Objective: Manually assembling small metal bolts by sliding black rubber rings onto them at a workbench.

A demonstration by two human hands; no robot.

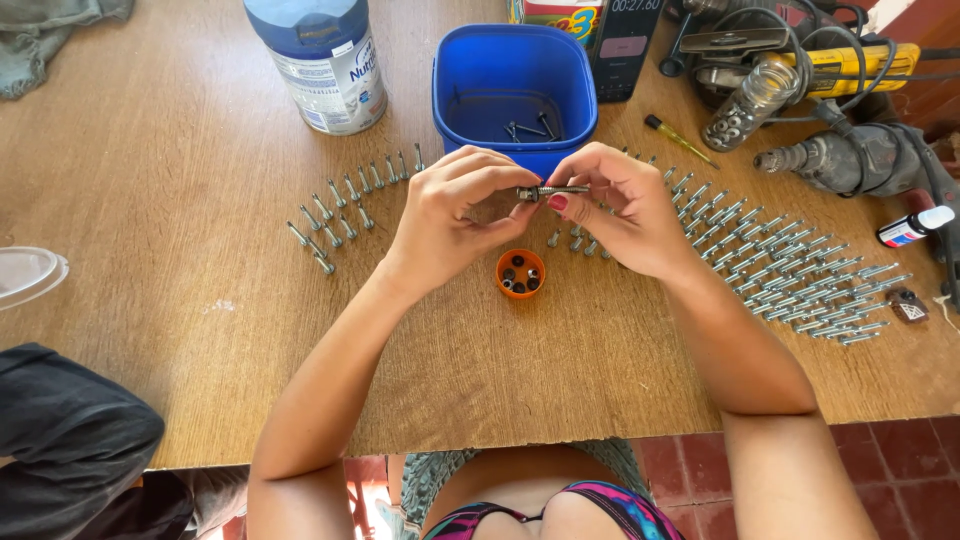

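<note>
Both my hands meet above the wooden table (150,200), gripping one metal bolt (553,189) held level between them. My left hand (455,215) pinches the bolt's left end, where a nut or head sits. My right hand (620,210) holds the threaded right end with thumb and fingers. Just below the hands, a small orange cap (520,273) holds several small dark nuts. Behind the hands stands a blue plastic tub (513,85) with a few bolts in the bottom.
Rows of bolts lie to the right (790,270) and a shorter arc of them to the left (340,205). A white and blue can (322,62), a glass jar (745,100), a yellow screwdriver (678,139), a drill (850,160) and a small glue bottle (912,227) ring the area.
</note>
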